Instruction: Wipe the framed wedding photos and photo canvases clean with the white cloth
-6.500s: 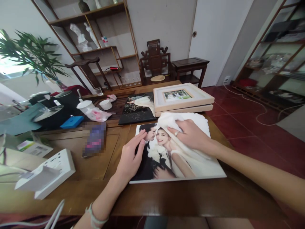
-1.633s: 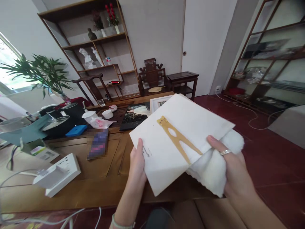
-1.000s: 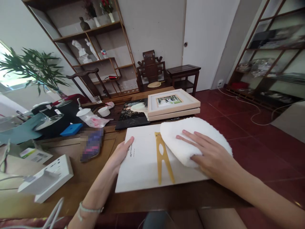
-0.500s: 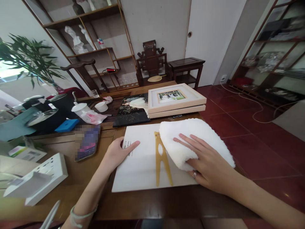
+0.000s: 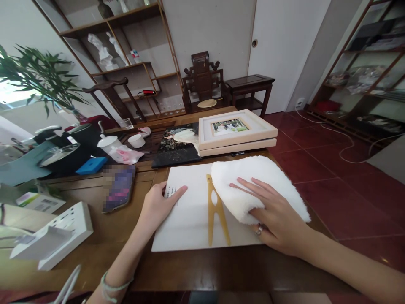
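A white board [image 5: 186, 223] lies flat on the wooden table, with small printed text near its left edge. A yellow A-shaped stand leg [image 5: 215, 211] is on top of it. My left hand [image 5: 161, 200] grips the board's left edge, thumb on the upper face and fingers partly hidden at the side. On the board's right part, a fluffy white cloth [image 5: 253, 173] is bunched up and covers that side. My right hand [image 5: 268, 215] presses on the cloth and holds its near fold between thumb and fingers; a ring shows on one finger.
Behind the board, two stacked wooden picture frames [image 5: 237, 135] sit beside a dark photo panel [image 5: 171, 154]. Leftward are a phone [image 5: 118, 188], a blue box [image 5: 91, 165], a white teapot [image 5: 107, 142], a cup [image 5: 136, 141] and a white power strip [image 5: 80, 228].
The whole view has shifted slightly. Both hands keep nearly the same places on the board and the cloth.
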Demonstrator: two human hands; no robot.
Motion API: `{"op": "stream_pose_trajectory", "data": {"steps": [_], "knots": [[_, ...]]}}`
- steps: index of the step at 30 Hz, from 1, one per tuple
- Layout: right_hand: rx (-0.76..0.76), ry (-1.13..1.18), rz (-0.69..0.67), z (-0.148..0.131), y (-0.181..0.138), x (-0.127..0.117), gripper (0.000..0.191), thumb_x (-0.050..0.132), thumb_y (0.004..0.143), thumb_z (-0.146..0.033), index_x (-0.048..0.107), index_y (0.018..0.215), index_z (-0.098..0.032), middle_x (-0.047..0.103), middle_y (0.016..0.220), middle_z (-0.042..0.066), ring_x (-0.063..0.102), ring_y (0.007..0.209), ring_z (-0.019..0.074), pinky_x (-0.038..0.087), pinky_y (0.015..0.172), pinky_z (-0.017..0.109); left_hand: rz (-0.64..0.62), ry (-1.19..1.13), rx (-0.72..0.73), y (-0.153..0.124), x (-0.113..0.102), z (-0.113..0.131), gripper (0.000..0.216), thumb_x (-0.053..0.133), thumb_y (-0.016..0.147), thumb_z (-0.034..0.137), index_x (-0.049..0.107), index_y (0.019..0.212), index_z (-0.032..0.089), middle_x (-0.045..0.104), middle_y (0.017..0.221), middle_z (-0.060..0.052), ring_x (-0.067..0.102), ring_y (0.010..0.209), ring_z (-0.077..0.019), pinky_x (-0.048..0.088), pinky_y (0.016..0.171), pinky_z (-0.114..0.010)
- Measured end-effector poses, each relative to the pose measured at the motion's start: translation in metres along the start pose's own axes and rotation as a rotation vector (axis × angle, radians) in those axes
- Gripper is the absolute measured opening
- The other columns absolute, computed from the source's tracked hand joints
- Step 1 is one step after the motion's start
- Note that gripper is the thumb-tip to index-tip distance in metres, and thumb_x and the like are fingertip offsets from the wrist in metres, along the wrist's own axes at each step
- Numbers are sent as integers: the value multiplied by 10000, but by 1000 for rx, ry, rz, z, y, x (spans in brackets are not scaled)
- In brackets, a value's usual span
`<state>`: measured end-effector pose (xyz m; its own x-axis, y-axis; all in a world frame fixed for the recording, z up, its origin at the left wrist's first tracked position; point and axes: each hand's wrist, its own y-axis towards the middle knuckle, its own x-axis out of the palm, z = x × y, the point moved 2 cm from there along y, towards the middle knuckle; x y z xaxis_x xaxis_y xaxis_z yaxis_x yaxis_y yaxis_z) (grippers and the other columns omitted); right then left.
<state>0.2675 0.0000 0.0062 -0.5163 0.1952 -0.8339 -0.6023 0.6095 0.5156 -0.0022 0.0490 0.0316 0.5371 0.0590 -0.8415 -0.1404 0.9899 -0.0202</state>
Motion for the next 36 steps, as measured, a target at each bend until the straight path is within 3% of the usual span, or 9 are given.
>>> {"op": "stream_pose_trajectory", "data": {"steps": [9,16,18,20,22,25,28,33,36], "knots": [[-17,19,-10,4,3,2,198,472,657,-87,601,771,-185,460,1391,137,305,1342,282,299,1055,533,94,56,25,0,1,-7,518,611,677,619,684,913,165,696,801,-54,616,711,-228,415,615,-298],[-17,23,-18,3,4,2,186,480,649,-85,604,748,-183,461,1391,137,312,1338,284,298,1058,527,126,282,167,0,5,-7,482,537,749,620,657,728,154,599,648,-39,565,620,-205,420,598,-319],[-19,19,-18,2,4,2,187,482,645,-82,603,745,-183,461,1390,137,314,1337,286,298,1060,528,156,312,224,1,7,-11,500,528,766,609,658,836,132,605,751,-69,588,698,-228,459,652,-346],[-23,10,-19,1,3,2,184,484,643,-78,600,742,-182,464,1387,141,325,1331,289,303,1060,527,193,250,342,0,9,-14,517,527,798,554,609,1061,116,601,994,-119,594,922,-262,476,810,-380],[-14,-12,-5,1,3,0,170,482,642,-69,586,720,-178,479,1368,163,360,1311,292,320,1056,519,180,156,480,-4,13,-16,525,533,827,474,517,1222,128,503,1253,-143,494,1166,-268,405,985,-396],[6,-98,101,5,2,-7,159,482,652,-33,553,682,-172,517,1304,228,440,1253,291,380,1026,484,18,62,594,-9,19,-16,467,502,872,385,469,1293,186,392,1417,-102,352,1321,-243,304,1090,-404],[-30,-214,187,11,8,-14,185,476,682,6,533,663,-169,509,1292,261,452,1240,310,418,989,481,-77,10,583,-11,22,-17,455,446,907,356,424,1342,221,373,1452,-67,285,1364,-229,261,1116,-425],[-33,-221,-72,24,30,-5,236,476,616,52,569,683,-154,435,1389,207,276,1341,355,314,1052,548,-169,38,552,-10,22,-18,505,381,934,377,321,1412,224,271,1507,-48,182,1399,-229,194,1136,-457],[3,-151,-190,31,42,4,180,527,634,-21,602,733,-150,366,1443,185,186,1370,348,253,1083,547,-170,72,552,-10,23,-18,513,351,944,375,278,1431,230,243,1516,-41,162,1403,-233,175,1138,-469]]}}
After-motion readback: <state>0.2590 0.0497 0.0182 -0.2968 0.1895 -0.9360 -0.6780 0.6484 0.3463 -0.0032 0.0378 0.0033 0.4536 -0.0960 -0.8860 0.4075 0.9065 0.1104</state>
